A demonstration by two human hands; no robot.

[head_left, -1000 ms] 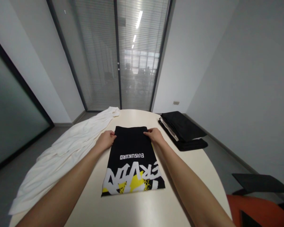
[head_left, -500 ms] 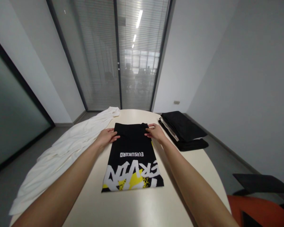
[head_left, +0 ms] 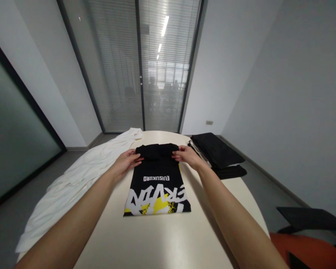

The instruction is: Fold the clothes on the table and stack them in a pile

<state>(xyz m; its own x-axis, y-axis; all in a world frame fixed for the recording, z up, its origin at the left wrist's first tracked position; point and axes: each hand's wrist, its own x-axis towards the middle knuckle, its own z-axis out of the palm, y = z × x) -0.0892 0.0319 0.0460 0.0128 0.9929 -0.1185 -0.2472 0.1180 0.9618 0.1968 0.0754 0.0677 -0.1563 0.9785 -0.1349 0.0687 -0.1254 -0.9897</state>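
A black T-shirt [head_left: 156, 168] with white lettering and a yellow print lies folded into a narrow panel on the table in front of me. Its lettering appears upside down from my side. My left hand [head_left: 127, 160] pinches the shirt's far left corner between thumb and fingers. At the far right corner, my right hand [head_left: 186, 155] grips the cloth the same way. Between the two hands the far edge is raised and bends over toward me, forming a rounded fold. The near end, with the large print, rests flat.
The pale table [head_left: 151, 239] has a rounded outline. White cloth [head_left: 81, 179] spreads along its left side. A stack of folded dark clothes [head_left: 217, 151] sits at the right back edge. An orange and black chair [head_left: 305, 246] stands at the lower right, beyond the table.
Both hands have lifted the shirt's far edge and started rolling it over toward me. The shirt's near edge now sits slightly farther from me.
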